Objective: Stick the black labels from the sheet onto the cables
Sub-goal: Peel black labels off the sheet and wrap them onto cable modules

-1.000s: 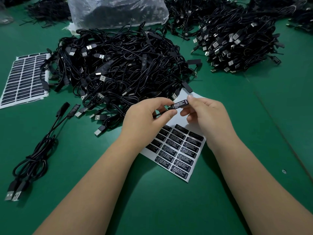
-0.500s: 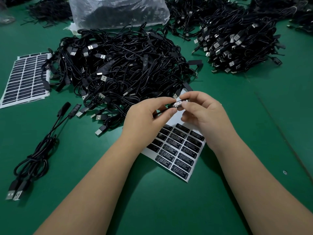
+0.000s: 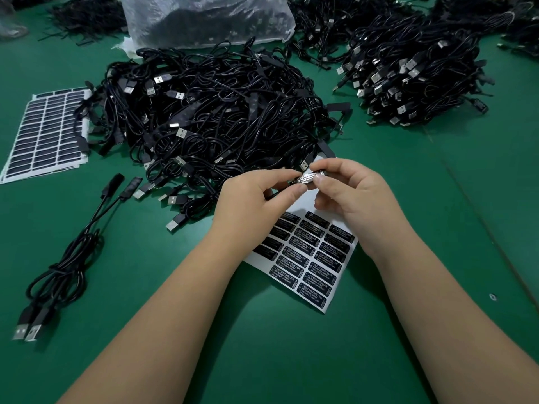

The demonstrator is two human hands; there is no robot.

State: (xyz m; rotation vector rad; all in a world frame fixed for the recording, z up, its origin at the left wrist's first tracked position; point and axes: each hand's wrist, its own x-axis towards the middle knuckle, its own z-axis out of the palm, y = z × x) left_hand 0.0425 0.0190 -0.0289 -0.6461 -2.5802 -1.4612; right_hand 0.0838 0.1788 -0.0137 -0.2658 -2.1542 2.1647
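Above white label sheet (image 3: 309,258): L hand (image 3: 250,205) & R hand (image 3: 358,196) pinching small black label (image 3: 309,177), now wrapped onto thin black cable's controller; ready to set aside.

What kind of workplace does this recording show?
Probably a small assembly or packing bench in an electronics workshop: heaps of black USB cables on a green table, sheets of printed labels, and a bagged batch behind.

Cable heap (image 3: 210,121) just beyond label sheet (image 3: 309,266)
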